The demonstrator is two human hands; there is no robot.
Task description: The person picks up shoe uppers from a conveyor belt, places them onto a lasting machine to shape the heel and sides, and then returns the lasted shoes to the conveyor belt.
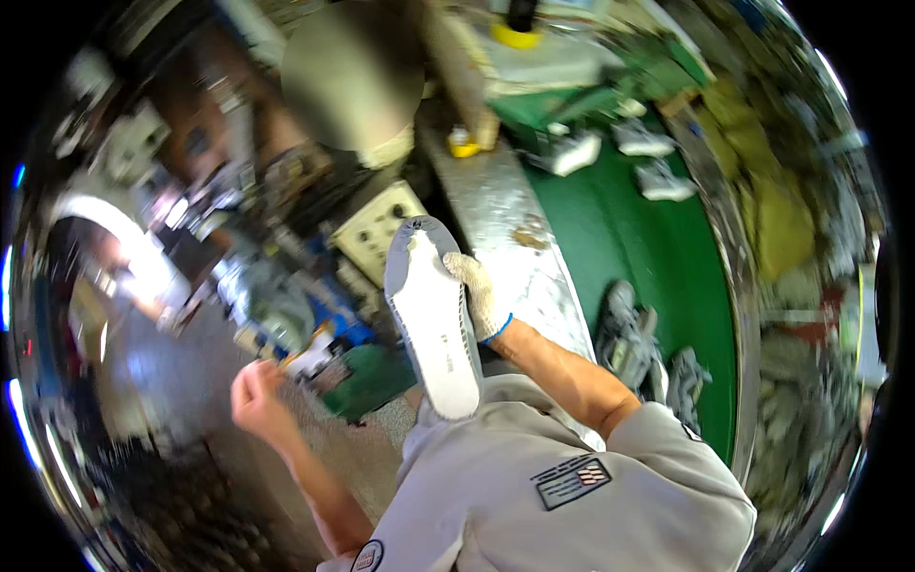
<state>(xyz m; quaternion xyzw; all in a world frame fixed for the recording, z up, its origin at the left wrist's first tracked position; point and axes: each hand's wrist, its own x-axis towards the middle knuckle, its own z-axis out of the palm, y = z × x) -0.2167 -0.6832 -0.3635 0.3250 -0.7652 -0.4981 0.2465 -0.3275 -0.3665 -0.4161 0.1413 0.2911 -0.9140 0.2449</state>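
- Head view shows a shoe upper (440, 329) in front of the person's body, with the underside turned toward the camera, the toe end pointing away and the heel end near the grey shirt (591, 467).
- On this underside, a white sole board (434, 305) lies inside a grey rim with stitches around it.
- Right hand (477, 297) wears a pale knitted glove with a blue edge at the wrist. Its grip is closed on the side of the shoe upper, nearer to the toe than to the heel; the fingers behind are hidden.
- Left hand (259, 396) is bare and well apart from the shoe upper. Its fingers look curled, but it is blurred, so I cannot tell if its grip is clenched or loose.
- Near the left hand is a dark green object (370, 383), whose kind is not clear.
- Beyond the shoe upper stands a cream panel (381, 227) with dark knobs.
- To the right runs a shiny metal ledge (491, 205), and next to it a green worktop (591, 243).
- On this worktop lie grey shoes (621, 336) at the near part and white-soled shoes (662, 179) farther away.
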